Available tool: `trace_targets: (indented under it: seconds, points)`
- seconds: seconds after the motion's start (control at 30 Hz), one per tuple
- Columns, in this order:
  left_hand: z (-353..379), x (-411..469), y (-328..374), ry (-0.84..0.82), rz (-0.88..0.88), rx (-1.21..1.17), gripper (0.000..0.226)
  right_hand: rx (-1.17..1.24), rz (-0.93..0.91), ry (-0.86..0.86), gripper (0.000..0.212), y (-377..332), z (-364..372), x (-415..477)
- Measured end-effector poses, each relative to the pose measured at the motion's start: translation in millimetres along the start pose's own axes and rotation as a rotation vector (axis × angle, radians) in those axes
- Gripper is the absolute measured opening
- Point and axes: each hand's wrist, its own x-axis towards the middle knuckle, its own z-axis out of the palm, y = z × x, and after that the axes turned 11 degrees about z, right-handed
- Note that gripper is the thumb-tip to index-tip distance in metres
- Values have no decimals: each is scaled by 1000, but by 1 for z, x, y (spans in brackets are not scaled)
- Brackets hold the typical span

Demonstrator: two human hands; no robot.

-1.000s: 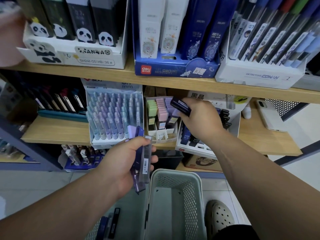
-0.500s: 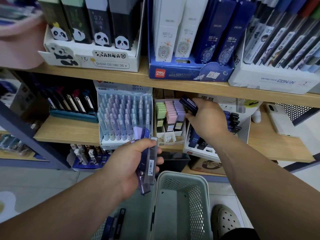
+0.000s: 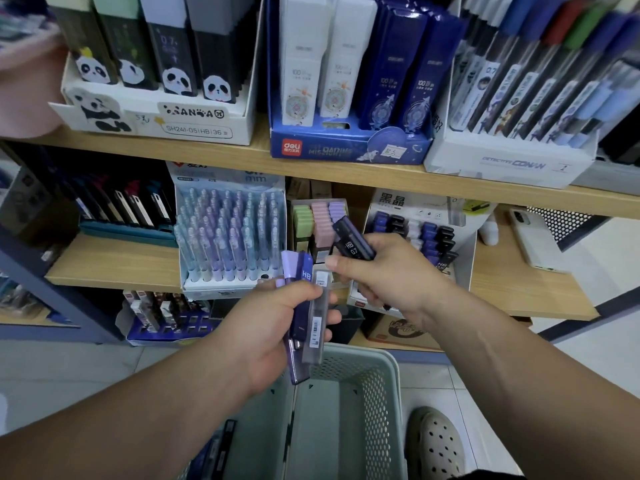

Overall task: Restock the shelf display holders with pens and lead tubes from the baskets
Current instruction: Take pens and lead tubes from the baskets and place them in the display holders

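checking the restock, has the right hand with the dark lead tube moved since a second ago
Yes. The right hand has drawn back from the black-and-blue tube display toward the left hand, keeping the dark tube.

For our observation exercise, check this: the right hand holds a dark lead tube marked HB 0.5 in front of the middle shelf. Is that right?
One detail is off. In the head view, the dark lead tube in the right hand is marked HB 0.7, not 0.5. The rest stands: it is held in front of the middle shelf.
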Motion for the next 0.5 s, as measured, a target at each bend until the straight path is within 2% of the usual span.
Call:
trace_targets:
  seconds: [0.1, 0.2, 0.3, 0.37, 0.5]
  points:
    - [7, -1, -4, -41, 15, 12, 17, 19, 41, -54, 18, 1, -4, -8]
    - [12, -4, -6, -80, 7, 14, 18, 60, 45, -38, 23, 5, -7, -8]
    - [15, -8, -7, -193, -20, 80, 19, 118, 27, -44, 22, 6, -12, -7]
    - [17, -10, -9, -253, -40, 127, 27, 95, 12, -122, 18, 5, -17, -7]
    - [16, -12, -11, -309, -58, 179, 28, 18, 22, -280, 16, 4, -25, -7]
